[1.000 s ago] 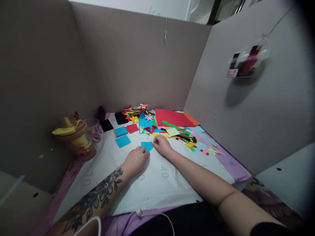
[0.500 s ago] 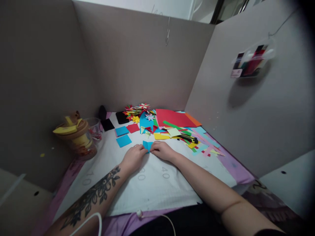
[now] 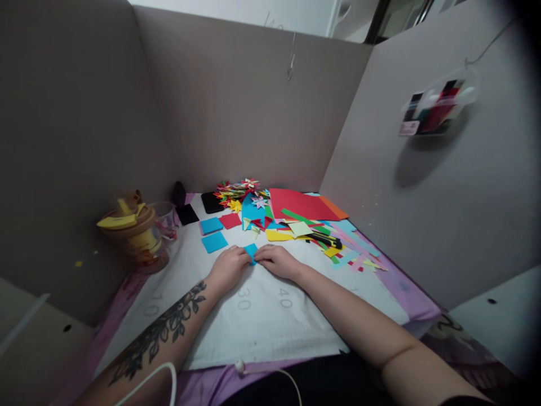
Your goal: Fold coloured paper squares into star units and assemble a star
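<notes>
A small piece of blue paper (image 3: 252, 252) lies between my hands at the middle of the white cloth, and it looks folded. My left hand (image 3: 230, 265) has its fingers closed on the paper's left side. From the right, my right hand (image 3: 278, 261) pinches its other edge with thumb and fingers. Beyond the left hand lie a flat blue square (image 3: 214, 242) and a stack of blue squares (image 3: 211, 225). Small folded red and pale green pieces (image 3: 257, 224) sit just past the paper.
Behind are folded paper stars (image 3: 236, 194), a red sheet (image 3: 300, 204) and a black phone (image 3: 212, 202). A yellow-black cutter (image 3: 325, 239) rests among paper strips at right. A brown-yellow cup (image 3: 137, 237) stands left. Grey panels (image 3: 253, 107) enclose the table; a plastic pouch (image 3: 439, 107) hangs right.
The blue paper has gone from a partly open, creased shape to a narrower folded one. My right hand has moved slightly left, closer to the left hand. The view has shifted a little.
</notes>
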Motion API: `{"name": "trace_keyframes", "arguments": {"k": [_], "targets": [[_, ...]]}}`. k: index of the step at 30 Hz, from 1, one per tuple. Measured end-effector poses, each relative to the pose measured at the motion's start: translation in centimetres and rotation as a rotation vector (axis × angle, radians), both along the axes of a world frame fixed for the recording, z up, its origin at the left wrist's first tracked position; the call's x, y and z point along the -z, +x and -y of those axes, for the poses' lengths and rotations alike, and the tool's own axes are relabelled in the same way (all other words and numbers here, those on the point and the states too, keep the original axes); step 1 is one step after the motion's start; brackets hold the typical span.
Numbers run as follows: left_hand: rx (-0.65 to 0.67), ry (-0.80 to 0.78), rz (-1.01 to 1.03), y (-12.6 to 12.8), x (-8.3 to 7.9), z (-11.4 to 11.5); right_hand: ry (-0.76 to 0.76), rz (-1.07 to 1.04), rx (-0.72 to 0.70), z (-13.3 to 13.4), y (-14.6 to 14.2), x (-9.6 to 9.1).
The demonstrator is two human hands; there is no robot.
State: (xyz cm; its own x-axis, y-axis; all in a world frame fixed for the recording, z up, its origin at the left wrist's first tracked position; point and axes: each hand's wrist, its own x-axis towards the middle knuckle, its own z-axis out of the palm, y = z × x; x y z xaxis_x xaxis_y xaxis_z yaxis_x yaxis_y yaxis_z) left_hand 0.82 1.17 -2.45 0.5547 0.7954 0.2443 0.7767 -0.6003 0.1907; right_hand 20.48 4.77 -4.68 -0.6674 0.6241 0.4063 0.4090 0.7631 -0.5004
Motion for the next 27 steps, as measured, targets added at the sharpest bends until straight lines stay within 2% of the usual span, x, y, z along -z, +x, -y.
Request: {"name": "trace_keyframes", "arguments": {"k": [9, 14, 23, 27], "targets": [[-0.058, -0.088, 0.142, -0.1, 0.0, -0.3, 0.081, 0.146, -0.105, -0.1, 0.8, -0.7], [-0.105, -0.155, 0.234, -0.1, 0.7, -1.4, 0.074, 0.213, -0.113, -0.1, 1.1, -1.3], [-0.307, -0.193, 0.277, 0.5, 1.1, -2.6, 0.024, 0.175, -0.118, -0.2, 1.3, -1.4], [-0.351, -0.199, 0.265, 0.8, 1.0, -2.8, 0.029, 0.142, -0.126, -0.2, 1.1, -1.4]]}}
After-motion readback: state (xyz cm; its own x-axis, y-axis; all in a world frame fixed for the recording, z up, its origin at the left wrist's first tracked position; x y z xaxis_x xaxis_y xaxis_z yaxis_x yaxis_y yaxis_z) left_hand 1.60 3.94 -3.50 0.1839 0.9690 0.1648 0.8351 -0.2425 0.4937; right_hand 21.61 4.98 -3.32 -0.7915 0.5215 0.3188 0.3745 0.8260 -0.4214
